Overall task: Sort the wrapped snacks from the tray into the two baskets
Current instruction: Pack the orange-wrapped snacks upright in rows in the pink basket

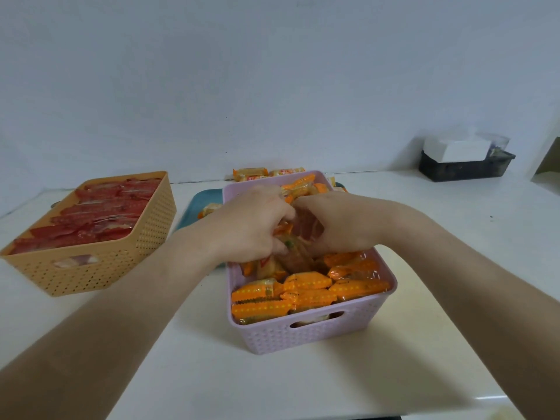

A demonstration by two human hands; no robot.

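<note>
Right, both hands sit in the purple basket (312, 338): left hand (251, 225) and right hand (339, 225), fingers curled shut on orange snacks (298, 237) mid-basket, I reckon to pack them flat in rows. Red snacks (91, 216) fill the tan basket (91, 274), well apart on the desk (272, 383). Teal tray (201, 204) behind keeps a few orange ones.
</note>
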